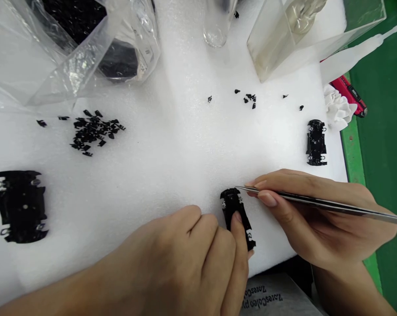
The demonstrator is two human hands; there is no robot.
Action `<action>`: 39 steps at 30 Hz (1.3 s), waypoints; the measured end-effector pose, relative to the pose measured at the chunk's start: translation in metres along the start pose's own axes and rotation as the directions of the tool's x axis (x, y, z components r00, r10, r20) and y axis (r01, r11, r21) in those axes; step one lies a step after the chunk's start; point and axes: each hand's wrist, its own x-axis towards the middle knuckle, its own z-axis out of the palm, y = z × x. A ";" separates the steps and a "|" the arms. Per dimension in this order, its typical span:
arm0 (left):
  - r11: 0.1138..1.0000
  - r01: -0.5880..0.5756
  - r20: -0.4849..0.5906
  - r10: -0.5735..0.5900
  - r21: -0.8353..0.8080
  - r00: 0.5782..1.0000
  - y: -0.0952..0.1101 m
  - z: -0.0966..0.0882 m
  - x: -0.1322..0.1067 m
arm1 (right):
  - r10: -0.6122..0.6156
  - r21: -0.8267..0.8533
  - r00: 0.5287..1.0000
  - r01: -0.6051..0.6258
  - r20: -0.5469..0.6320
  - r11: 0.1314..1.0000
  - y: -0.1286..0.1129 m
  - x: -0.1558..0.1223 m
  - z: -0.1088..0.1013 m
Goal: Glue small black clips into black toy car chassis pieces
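Note:
My left hand [198,259] is closed around the lower part of a black toy car chassis [232,204], thumb or finger pressing on its flat face. The chassis stands tilted just above the white foam sheet, or resting on it; I cannot tell which. In my right hand [312,215] is a pair of metal tweezers [320,202], gripped like a pen. Their tips reach the upper end of the chassis; whether a small part sits between them is too fine to make out. A second chassis [316,142] lies to the right, and another [22,206] at far left.
Small black parts [95,129] form a pile at left, with several strays [250,98] near the middle. Behind stand a plastic bag [86,66] of black parts, a clear tube [215,30], a clear box [274,39], a white nozzle bottle [350,57] and crumpled tissue [338,107].

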 end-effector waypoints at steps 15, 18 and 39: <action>0.997 -0.064 0.000 0.065 0.041 0.998 -0.013 0.004 -0.002 | -0.052 0.082 0.998 0.048 0.040 0.995 0.000 0.000 0.000; 0.992 -0.109 -0.050 0.112 0.060 0.992 -0.014 0.004 -0.002 | -0.036 0.093 0.998 0.032 0.042 0.995 0.001 -0.002 0.000; 0.999 -0.007 -0.083 0.004 -0.033 0.997 -0.014 0.011 -0.001 | -0.030 0.052 0.999 0.028 0.032 0.998 -0.001 0.001 0.001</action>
